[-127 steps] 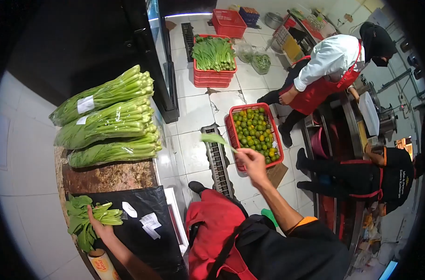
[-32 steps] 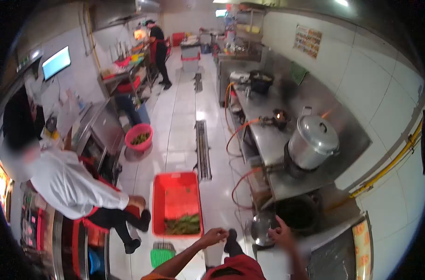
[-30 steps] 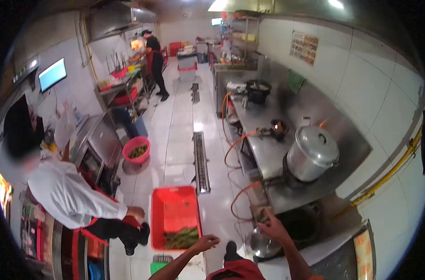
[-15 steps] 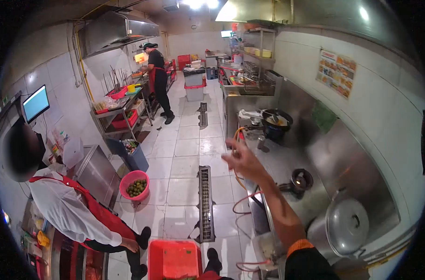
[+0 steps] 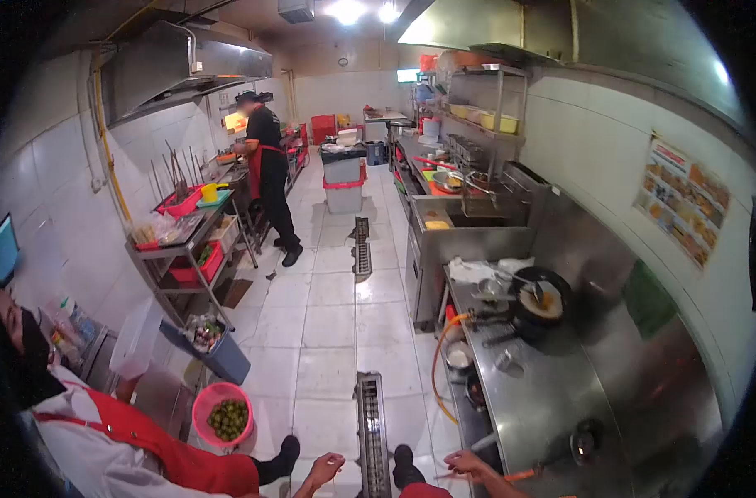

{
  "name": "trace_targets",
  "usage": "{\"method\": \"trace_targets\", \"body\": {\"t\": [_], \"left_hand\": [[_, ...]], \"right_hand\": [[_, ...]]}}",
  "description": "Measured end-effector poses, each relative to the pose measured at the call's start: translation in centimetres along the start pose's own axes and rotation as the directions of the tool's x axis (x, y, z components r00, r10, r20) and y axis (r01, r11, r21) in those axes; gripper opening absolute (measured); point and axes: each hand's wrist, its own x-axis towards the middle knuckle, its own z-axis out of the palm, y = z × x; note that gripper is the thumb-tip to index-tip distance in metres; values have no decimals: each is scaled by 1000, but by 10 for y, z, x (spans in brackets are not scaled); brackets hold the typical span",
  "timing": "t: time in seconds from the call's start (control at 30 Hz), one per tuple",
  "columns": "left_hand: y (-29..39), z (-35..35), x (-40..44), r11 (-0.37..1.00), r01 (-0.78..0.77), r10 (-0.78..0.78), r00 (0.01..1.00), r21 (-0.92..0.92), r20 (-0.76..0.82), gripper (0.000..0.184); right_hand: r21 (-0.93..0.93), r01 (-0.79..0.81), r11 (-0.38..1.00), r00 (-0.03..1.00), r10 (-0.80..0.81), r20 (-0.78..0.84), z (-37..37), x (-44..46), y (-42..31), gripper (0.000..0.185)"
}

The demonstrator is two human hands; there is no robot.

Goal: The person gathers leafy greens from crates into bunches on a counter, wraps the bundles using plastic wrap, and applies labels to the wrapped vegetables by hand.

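My left hand (image 5: 323, 470) is low over the tiled floor beside the drain grate (image 5: 370, 423). Its fingers are loosely bent and apart, with nothing visible in them. My right hand (image 5: 464, 463) hangs near the front edge of the steel stove counter (image 5: 552, 415). Its fingers point left and look empty. On that counter a black wok (image 5: 565, 286) holds a yellowish liquid and a ladle. A small steel cup (image 5: 508, 359) stands in front of it, and a burner (image 5: 585, 441) sits nearer to me.
A co-worker in a red apron (image 5: 145, 427) leans in at the left, beside a pink basin (image 5: 203, 419) of green fruit and a grey bin (image 5: 226, 357). Farther up the aisle another person (image 5: 270, 166) stands at the left counter. Grey tubs (image 5: 344, 170) stand mid-aisle.
My right arm has dropped from its raised, outstretched pose to low near the counter. My left hand has come into view. The view has moved forward; the red crate and large lidded pot are gone from sight.
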Motion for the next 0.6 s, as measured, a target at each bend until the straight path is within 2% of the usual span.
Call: {"method": "trace_targets", "body": {"t": [0.03,0.1,0.13,0.17,0.2,0.23,0.27,0.3,0.37,0.4,0.43,0.47,0.5,0.57,0.6], "left_hand": [[8,-4,33,1000,2,-2,1000,-1,0,23],[30,-8,107,989,17,-8,998,-147,64,27],[32,-16,140,995,98,-98,990,2,104,34],[-9,-35,189,938,-164,80,960,305,270,32],[-43,-54,235,659,-486,264,864,574,429,31],[-65,-71,276,317,-686,420,720,655,552,30],[-41,-83,283,651,-419,195,898,634,394,29],[-20,-97,296,850,-58,-101,957,523,271,28],[-38,-116,345,932,16,-63,991,361,119,36],[-21,-126,364,932,19,-67,991,361,120,36],[-1,-140,376,951,220,-242,967,215,77,34],[22,-155,396,910,410,-413,909,60,63,32],[36,-168,426,908,413,-417,906,64,70,32],[65,-199,494,930,304,-330,939,206,102,38],[64,-219,558,874,224,-325,930,432,175,35]], "right_hand": [[13,-12,1000,999,12,-32,-10,25,-14,38],[17,-5,1000,997,6,-79,-47,80,-71,37],[-43,67,997,988,-73,-136,-52,99,-117,36],[-106,128,986,972,-146,-183,-51,113,-161,35],[-84,189,978,965,-201,-170,-53,141,-199,34],[-64,252,966,952,-259,-160,-56,171,-238,33],[-24,290,957,950,-291,-115,-57,191,-287,32],[19,327,945,943,-325,-71,-58,215,-339,32],[-14,435,900,900,-436,-28,-55,276,-420,30],[22,463,886,887,-463,-7,-51,300,-463,29],[57,490,870,871,-491,10,-50,324,-506,29],[57,488,871,872,-489,7,-49,350,-546,29],[65,533,844,845,-535,16,-47,376,-581,30],[74,572,817,818,-575,12,-55,428,-639,32],[80,546,834,834,-550,40,-60,451,-665,29]]}}
